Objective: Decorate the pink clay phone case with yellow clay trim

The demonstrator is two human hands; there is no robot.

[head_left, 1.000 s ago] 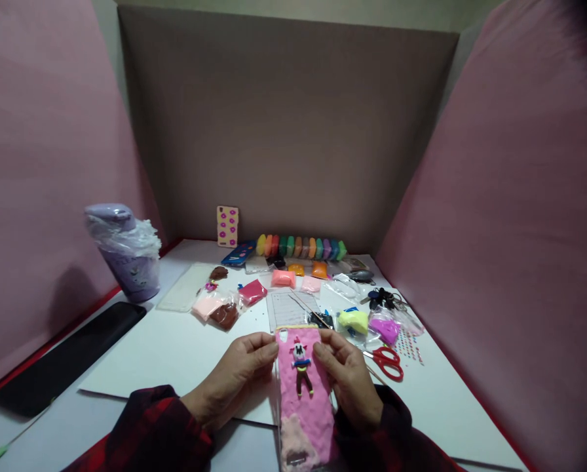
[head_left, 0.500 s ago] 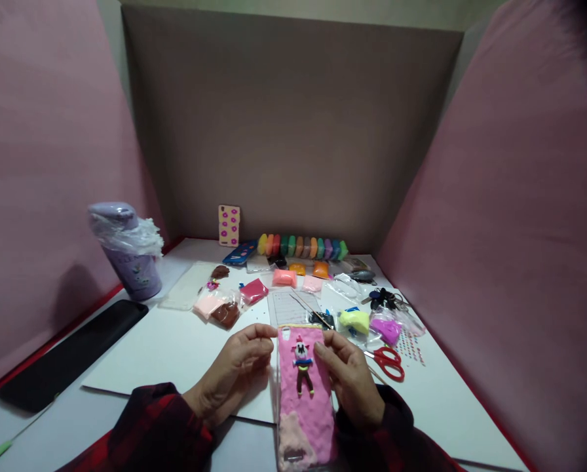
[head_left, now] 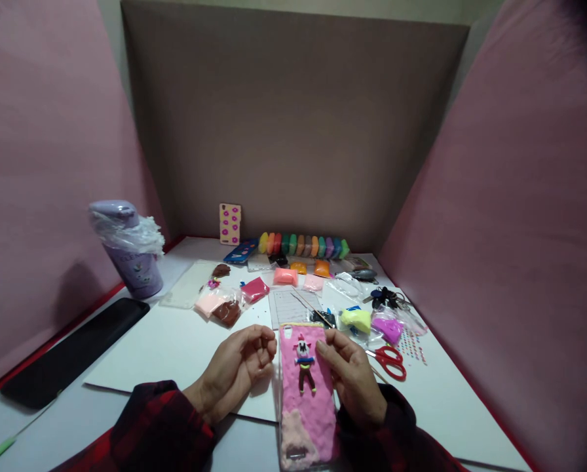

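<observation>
My right hand (head_left: 352, 373) grips the right edge of a phone case (head_left: 309, 419), thumb on its front. Pink clay covers the case, with a pale peach patch at the lower left and a camera hole at the top left. A small clay figure (head_left: 304, 364) with a white face, blue and yellow middle and dark brown legs is on the upper half. Just left of the case is my left hand (head_left: 242, 367), open and turned palm inward, its fingers loosely bent and holding nothing.
Red-handled scissors (head_left: 390, 362) and bagged yellow clay (head_left: 356, 320) lie to the right. Farther back is a row of coloured clay packs (head_left: 303, 245). A lilac bottle (head_left: 133, 262) stands at left, behind a long black tray-like object (head_left: 77, 351). Pink side walls enclose the table.
My left hand has drawn its fingertips off the case's upper left edge and turned its palm more into view. My right hand keeps its grip on the case.
</observation>
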